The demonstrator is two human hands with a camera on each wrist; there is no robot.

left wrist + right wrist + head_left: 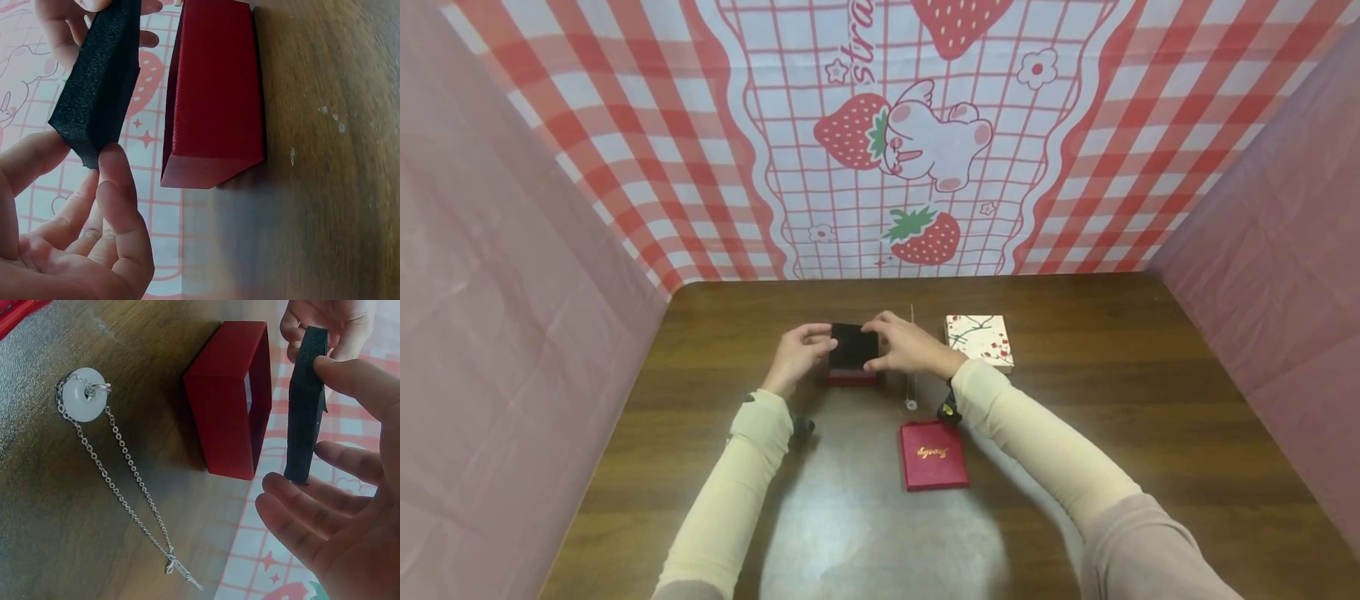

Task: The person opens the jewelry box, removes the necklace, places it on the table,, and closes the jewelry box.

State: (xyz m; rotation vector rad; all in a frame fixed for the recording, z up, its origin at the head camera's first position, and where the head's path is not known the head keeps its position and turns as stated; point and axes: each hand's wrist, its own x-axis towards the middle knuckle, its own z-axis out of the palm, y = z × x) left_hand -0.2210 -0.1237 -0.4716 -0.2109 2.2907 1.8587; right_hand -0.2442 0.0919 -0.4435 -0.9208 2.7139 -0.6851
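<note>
A black foam pad [854, 348] is pinched between both hands, above an open red box [219, 87] that stands on the table. My left hand [796, 358] grips one end of the pad with thumb and fingertips. At the opposite end my right hand [912, 346] holds it the same way. A gap separates pad and box in both wrist views. Beside the box lies a silver chain necklace [128, 459] with a white ring-shaped pendant [84, 395]. The red lid [934, 456], with gold lettering, rests on the table nearer the person.
A cream box [981, 337] with red blossoms and dark branches sits at the back right, partly behind the right forearm. A strawberry-patterned cloth [925, 150] hangs along the wooden table's [1075, 467] back edge, with pink cloth at both sides.
</note>
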